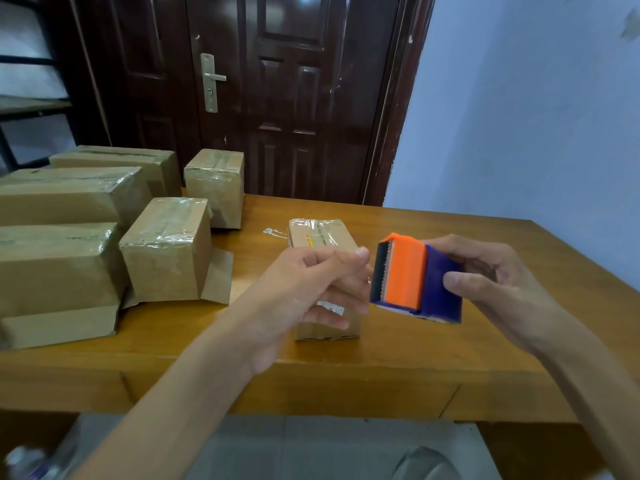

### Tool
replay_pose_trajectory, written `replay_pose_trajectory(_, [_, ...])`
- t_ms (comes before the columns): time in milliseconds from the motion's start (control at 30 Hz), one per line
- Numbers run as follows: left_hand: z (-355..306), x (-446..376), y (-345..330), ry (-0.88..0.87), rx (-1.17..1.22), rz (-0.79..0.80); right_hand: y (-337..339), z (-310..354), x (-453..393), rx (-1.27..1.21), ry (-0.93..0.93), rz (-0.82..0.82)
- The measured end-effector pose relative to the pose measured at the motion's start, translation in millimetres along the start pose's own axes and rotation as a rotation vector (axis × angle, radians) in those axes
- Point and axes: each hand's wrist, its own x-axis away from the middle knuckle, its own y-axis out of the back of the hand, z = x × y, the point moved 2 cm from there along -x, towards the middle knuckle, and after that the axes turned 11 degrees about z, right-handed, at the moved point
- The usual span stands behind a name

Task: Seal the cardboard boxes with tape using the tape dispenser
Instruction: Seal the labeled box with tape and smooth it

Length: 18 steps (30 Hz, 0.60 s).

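1. Head view: the right hand point(491, 285) is gripping the dispenser point(415, 277), thumb on its near blue side and fingers curled behind, holding it above the tabletop point(450, 358) with the serrated edge facing left.
2. The left hand point(311, 289) is pinching thumb to forefinger right beside that serrated edge; whether tape is caught between them I cannot tell.
3. A small box point(322, 237) is standing on the tabletop just behind the left hand, partly hidden by it, with clear tape across its top.
4. Five taped boxes point(166, 251) are crowding the left side, reaching the near-left edge.
5. Bare wood is lying open to the right of the small box, out to the right edge.
6. A dark door point(277, 98) is standing behind the far edge.
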Motion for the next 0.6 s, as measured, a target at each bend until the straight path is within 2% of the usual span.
replay_pose_trajectory(300, [1.8, -3.2, 1.7, -0.086, -0.166, -0.139, -1.1, 2.3, -4.0, 0.004, -0.003, 0.026])
replay_pose_trajectory(500, [3.5, -0.8, 2.3, -0.133, -0.121, -0.129, -3.8, -1.5, -5.8, -0.019, -0.007, 0.046])
replay_pose_trajectory(600, [6.8, 0.5, 6.3, -0.151, -0.184, -0.117, -4.6, -2.9, -6.6, -0.010, -0.020, 0.048])
